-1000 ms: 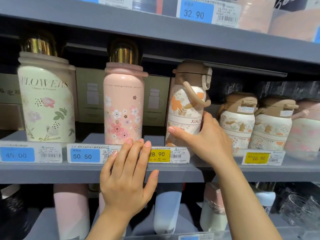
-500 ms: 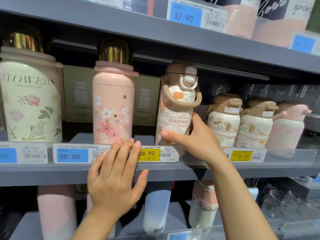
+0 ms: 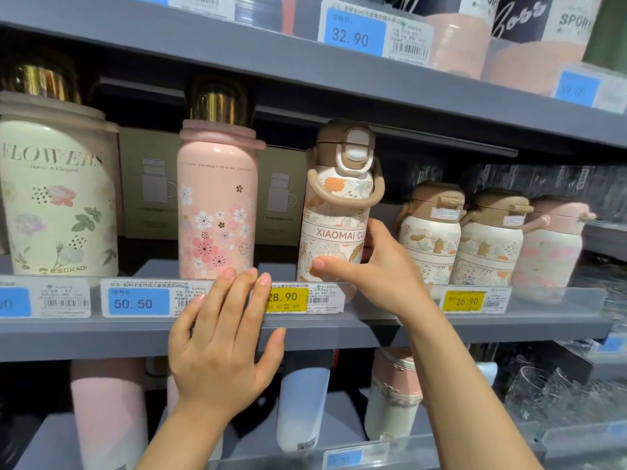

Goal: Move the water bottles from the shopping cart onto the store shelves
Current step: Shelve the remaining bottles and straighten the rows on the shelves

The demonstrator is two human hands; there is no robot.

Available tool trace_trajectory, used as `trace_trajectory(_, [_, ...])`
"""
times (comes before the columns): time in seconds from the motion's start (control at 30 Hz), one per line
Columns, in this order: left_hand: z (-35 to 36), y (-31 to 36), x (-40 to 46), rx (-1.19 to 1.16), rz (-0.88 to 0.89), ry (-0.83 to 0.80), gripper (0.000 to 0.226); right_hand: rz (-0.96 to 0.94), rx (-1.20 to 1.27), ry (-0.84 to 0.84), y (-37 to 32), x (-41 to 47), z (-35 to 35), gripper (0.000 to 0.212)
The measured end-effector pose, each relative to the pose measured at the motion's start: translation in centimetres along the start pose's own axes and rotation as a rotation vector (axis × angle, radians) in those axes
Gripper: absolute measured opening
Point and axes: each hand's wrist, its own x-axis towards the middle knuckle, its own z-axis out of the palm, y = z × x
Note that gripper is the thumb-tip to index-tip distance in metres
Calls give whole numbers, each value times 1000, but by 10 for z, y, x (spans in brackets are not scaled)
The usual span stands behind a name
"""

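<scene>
Two hands work at the front of a grey middle shelf [image 3: 101,337]. The right hand [image 3: 383,276] grips the lower body of a leaf-patterned bottle [image 3: 334,212] with a brown lid and carry loop (lettering reads "XIAOMAI CU…"); the thumb crosses its front and the fingers curl behind. The bottle stands upright on the shelf, directly behind the yellow 28.90 price tag [image 3: 298,298]. The left hand [image 3: 220,337] lies flat against the shelf's front edge, fingers straight and holding nothing, fingertips reaching up over the clear label strip between the blue 50.50 tag [image 3: 139,301] and the yellow one. Just left of the held bottle stands a pink blossom bottle [image 3: 217,205] with a gold cap; farther left, a cream "FLOWERS" bottle [image 3: 57,198]. To the right, three shorter bottles [image 3: 488,239] stand in a row behind a 26.90 tag [image 3: 466,301].
</scene>
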Motion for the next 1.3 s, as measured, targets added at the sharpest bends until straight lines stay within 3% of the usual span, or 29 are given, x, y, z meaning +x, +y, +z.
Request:
trace_trajectory(0.07, [-1, -1, 0, 8, 18, -4, 52, -40, -60, 0, -1, -4, -1, 93])
trace_trajectory(0.13, [-2, -2, 0, 5, 32, -6, 52, -88, -44, 118, 2, -14, -5, 103])
trace_trajectory(0.23, [-1, -2, -1, 7, 29, 6, 52, -189, -54, 565, 20, -32, -23, 92])
trace_trajectory(0.3, [1, -1, -1, 3, 23, 20, 52, -147, -94, 725, 40, -34, -41, 84])
trace_trajectory(0.4, [2, 1, 0, 1, 4, 32, 51, 73, -113, 524, 63, -22, -60, 101])
trace_trajectory(0.5, [2, 3, -1, 2, -7, 31, 50, 154, -139, 312, 66, -12, -60, 115])
trace_trajectory(0.7, [0, 3, 0, -2, -15, 14, 50, 238, -226, 372, 70, -1, -48, 88])
trace_trajectory(0.93, [-1, 4, 1, -13, -30, 9, 50, 211, -214, 355, 65, -4, -50, 126])
trace_trajectory(1.0, [-1, 4, 1, -12, -30, 9, 50, 215, -149, 347, 66, -4, -51, 124])
trace_trajectory(1.13, [0, 4, 1, -5, -29, 13, 50, 232, 64, 295, 75, -2, -57, 99])
trace_trajectory(1.3, [0, 5, 1, 0, -23, 26, 48, 260, -51, 346, 67, -2, -53, 111])
